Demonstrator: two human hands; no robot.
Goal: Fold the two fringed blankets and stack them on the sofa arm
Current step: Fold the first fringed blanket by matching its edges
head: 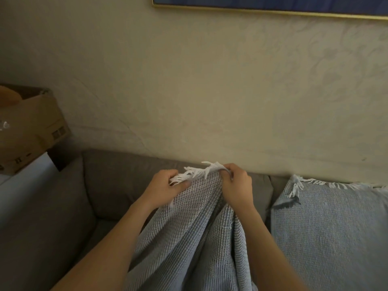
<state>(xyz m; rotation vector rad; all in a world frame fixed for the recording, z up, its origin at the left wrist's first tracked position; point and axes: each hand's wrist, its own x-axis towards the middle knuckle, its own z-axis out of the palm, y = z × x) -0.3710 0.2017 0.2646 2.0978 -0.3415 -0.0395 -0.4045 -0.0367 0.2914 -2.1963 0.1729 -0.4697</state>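
Note:
I hold up a pale grey waffle-weave blanket (189, 234) by its white fringed edge, in front of the grey sofa back. My left hand (165, 185) grips the fringe on the left. My right hand (238, 185) pinches the same edge a short way to the right. The cloth hangs down in loose folds between my forearms and runs out of the frame's bottom. A second fringed blanket (331, 227), light blue-grey, lies spread over the sofa seat and back cushion at the right. The sofa arm (35, 206) is at the left.
The grey sofa back (117, 185) runs along a cream wall. A cardboard box (31, 131) stands on a pale surface beyond the sofa arm at far left. A framed picture's lower edge (270, 11) hangs high on the wall.

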